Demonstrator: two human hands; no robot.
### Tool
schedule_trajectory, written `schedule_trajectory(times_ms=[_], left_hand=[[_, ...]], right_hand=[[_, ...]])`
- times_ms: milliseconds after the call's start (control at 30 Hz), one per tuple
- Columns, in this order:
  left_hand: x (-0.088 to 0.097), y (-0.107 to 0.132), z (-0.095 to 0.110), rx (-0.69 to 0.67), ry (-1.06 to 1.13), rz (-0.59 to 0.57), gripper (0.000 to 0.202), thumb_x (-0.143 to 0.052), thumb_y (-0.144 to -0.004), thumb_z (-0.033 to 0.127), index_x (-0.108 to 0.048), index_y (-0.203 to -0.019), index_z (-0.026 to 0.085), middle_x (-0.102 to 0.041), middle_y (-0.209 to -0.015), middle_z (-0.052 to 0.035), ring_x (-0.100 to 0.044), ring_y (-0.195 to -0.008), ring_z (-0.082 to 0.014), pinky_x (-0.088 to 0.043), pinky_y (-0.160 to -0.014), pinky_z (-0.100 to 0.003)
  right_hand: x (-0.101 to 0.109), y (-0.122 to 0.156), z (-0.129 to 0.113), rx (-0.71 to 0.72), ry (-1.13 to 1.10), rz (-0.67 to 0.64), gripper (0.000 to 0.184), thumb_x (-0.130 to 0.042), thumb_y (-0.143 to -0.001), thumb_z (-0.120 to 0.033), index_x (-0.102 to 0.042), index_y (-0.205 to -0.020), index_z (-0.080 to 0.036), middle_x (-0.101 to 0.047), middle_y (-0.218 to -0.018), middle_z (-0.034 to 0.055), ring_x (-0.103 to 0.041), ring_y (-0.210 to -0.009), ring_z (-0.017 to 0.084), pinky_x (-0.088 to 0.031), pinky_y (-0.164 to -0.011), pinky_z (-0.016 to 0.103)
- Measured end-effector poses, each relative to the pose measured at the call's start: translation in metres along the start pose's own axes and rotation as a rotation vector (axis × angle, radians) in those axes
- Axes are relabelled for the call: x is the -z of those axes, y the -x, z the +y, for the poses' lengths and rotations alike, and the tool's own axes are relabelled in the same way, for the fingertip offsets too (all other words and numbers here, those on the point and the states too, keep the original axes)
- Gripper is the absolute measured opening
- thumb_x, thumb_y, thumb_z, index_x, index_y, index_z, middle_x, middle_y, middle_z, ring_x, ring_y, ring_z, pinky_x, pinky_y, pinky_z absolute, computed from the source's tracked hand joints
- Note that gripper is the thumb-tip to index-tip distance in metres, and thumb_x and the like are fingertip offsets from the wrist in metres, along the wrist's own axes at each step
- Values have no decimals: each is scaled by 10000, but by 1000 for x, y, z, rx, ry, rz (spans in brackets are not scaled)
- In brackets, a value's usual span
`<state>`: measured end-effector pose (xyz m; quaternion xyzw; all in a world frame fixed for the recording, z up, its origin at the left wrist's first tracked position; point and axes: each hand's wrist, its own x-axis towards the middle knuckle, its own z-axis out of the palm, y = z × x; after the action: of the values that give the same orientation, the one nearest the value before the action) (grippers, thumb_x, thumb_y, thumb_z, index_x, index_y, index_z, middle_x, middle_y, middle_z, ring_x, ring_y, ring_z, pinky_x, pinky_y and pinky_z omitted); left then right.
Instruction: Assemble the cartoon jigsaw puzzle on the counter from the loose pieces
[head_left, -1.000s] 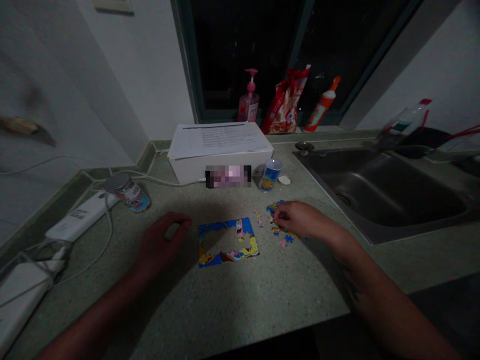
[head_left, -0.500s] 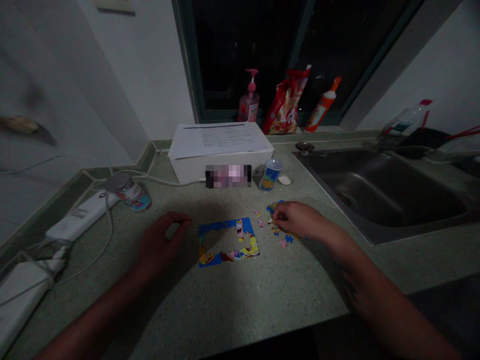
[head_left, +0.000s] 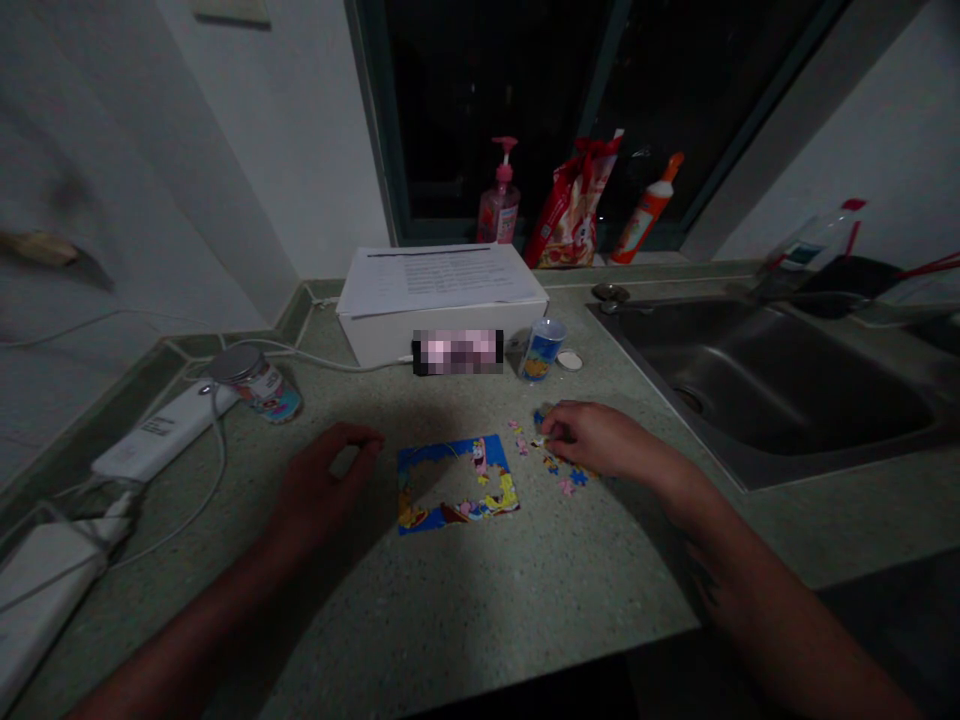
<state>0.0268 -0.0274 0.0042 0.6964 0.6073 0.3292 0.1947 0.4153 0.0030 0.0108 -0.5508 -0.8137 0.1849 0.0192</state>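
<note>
A small, partly filled jigsaw puzzle [head_left: 454,484] with a blue cartoon border lies on the speckled counter [head_left: 487,590]. Loose puzzle pieces [head_left: 559,470] are scattered just to its right. My right hand [head_left: 592,437] rests over those pieces with its fingertips pinched together at the pile's left edge; what they hold is too small to make out. My left hand [head_left: 322,478] rests on the counter just left of the puzzle, fingers curled loosely with nothing visible in them.
A white box [head_left: 439,300] with a paper on top stands behind the puzzle, a small blue cup [head_left: 541,348] beside it. A tin [head_left: 255,383], power strips [head_left: 161,435] and cables lie left. A steel sink [head_left: 765,380] is right. Bottles and a red bag [head_left: 571,215] line the sill.
My right hand has slid slightly left over the loose pieces, toward the puzzle. My left hand has stayed in place.
</note>
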Motion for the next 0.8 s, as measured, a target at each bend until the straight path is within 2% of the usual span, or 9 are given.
schedule_trajectory(times_ms=[167,333,467,700,800], left_hand=[[0,-1,0,20,-12,4,248,-556,-920,478,-725,-917,296,-819,-948,-35,-786,-911,-289,-636,-792,-419],[0,0,3,18,-16,8,253,-551,-919,478,-726,-912,295,-820,-945,-27,-789,-931,-288,-634,-859,-437],[0,0,4,27,-16,10,249,-549,-919,476,-726,-912,301,-825,-958,-38,-791,-927,-304,-633,-744,-417],[0,0,0,17,-20,0,260,-547,-927,486,-722,-935,294,-823,-963,-39,-787,-906,-287,-637,-715,-390],[0,0,-1,1,-34,1,257,-545,-932,481,-721,-934,293,-821,-965,-32,-790,-928,-283,-645,-807,-410]], right_hand=[[-5,-2,2,33,5,5,129,-713,-921,-186,-779,-1023,-228,-758,-936,54,-683,-815,210,-446,-728,320],[-6,-2,1,43,8,14,103,-708,-923,-184,-773,-991,-227,-752,-924,46,-683,-816,202,-436,-722,309],[-6,-2,2,43,2,6,102,-700,-928,-187,-770,-989,-228,-755,-921,47,-677,-799,199,-436,-714,313],[-5,-3,1,47,-14,-8,114,-692,-923,-184,-764,-995,-236,-755,-912,42,-676,-807,201,-440,-721,318],[-4,-2,-1,40,-14,-19,129,-679,-924,-181,-765,-1003,-234,-754,-906,43,-679,-809,202,-446,-728,319]])
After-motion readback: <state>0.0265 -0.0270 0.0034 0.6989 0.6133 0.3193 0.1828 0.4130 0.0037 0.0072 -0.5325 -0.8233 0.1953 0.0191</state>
